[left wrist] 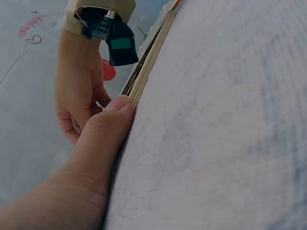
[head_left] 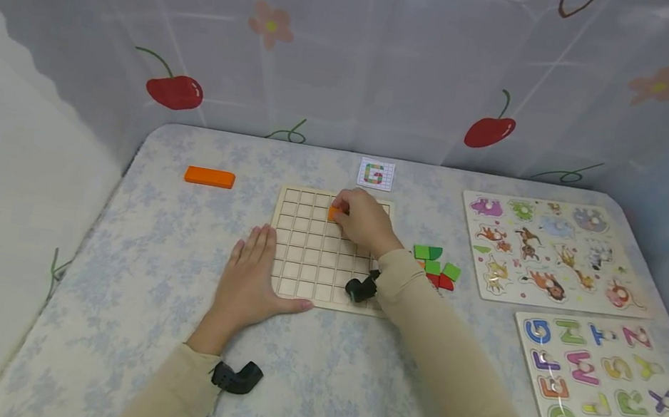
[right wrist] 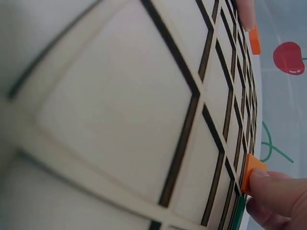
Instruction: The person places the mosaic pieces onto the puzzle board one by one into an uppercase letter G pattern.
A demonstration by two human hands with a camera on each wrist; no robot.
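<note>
A wooden grid board lies on the table, its squares outlined by dark grooves. My right hand pinches an orange square tile between thumb and fingertips over the board's far rows. Beside that tile, in the right wrist view, a green piece shows at the board, partly hidden by the fingers. My left hand rests with fingers straight along the board's left edge. Its thumb presses against the near edge, as the left wrist view shows.
Green and red tiles lie right of the board, partly behind my right sleeve. Behind the board is a small pattern card; an orange bar sits at far left. Animal and letter puzzle boards occupy the right side.
</note>
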